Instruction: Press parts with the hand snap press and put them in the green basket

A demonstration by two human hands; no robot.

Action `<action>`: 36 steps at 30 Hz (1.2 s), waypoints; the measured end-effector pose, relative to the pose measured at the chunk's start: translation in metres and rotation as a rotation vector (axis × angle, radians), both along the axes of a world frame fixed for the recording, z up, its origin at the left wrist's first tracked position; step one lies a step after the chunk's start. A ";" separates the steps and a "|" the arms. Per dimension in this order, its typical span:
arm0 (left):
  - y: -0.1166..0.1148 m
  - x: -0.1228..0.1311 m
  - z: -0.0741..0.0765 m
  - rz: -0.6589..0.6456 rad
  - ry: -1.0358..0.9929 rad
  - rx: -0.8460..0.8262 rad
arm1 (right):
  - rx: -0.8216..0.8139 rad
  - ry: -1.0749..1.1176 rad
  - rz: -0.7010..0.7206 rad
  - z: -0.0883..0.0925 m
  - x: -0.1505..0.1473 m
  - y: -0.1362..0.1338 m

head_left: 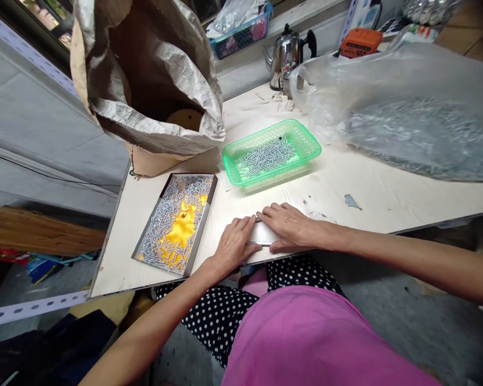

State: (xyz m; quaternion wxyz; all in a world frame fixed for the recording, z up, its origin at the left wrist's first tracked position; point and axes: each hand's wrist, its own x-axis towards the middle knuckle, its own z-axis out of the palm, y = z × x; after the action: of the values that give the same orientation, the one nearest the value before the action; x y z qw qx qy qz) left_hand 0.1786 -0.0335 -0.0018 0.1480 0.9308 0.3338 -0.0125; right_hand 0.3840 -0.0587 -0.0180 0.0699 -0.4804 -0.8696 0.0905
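At the table's front edge, a flat, shiny silver-white piece (263,234) lies between my two hands. My left hand (236,240) grips its left end, fingers on the far side and thumb on the near side. The other end is under my right hand (286,226), held the same way. My palms and fingers cover both ends of the piece, so its full shape is hidden. To the left is a shallow tray (202,225) of small silvery metal pins, its yellow bottom showing through. Beyond my hands stands a green plastic basket (298,128) holding many similar pins.
A large open woven sack (153,128) stands at the back left. Clear plastic bags (418,123) with shiny contents cover the right side. A metal kettle (285,59), an orange box (361,43) and a blue basket (241,40) are at the back. A grey scrap (351,201) lies on the table (370,214).
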 end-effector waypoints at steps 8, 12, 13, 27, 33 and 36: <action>0.013 0.016 0.003 -0.131 0.065 0.006 | -0.038 -0.037 -0.013 0.009 0.007 -0.009; 0.018 0.021 -0.003 -0.096 0.009 -0.030 | -0.017 0.022 -0.025 0.002 0.007 -0.005; 0.020 0.022 -0.005 -0.071 -0.010 -0.033 | -0.020 0.033 -0.025 -0.001 0.006 -0.002; -0.013 0.017 -0.020 0.134 -0.117 0.141 | -0.093 0.038 0.050 0.000 0.026 0.028; -0.056 0.015 -0.037 0.073 -0.266 0.066 | -0.010 0.102 -0.040 -0.013 0.022 0.052; -0.060 0.015 -0.037 0.071 -0.296 0.003 | 0.022 0.054 -0.084 -0.007 0.014 0.066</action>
State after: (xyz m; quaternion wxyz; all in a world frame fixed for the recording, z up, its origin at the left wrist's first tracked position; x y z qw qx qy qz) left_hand 0.1936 -0.0934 -0.0390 0.1947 0.9104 0.3410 0.1305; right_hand 0.3983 0.0069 -0.0252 0.1023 -0.5132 -0.8473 0.0910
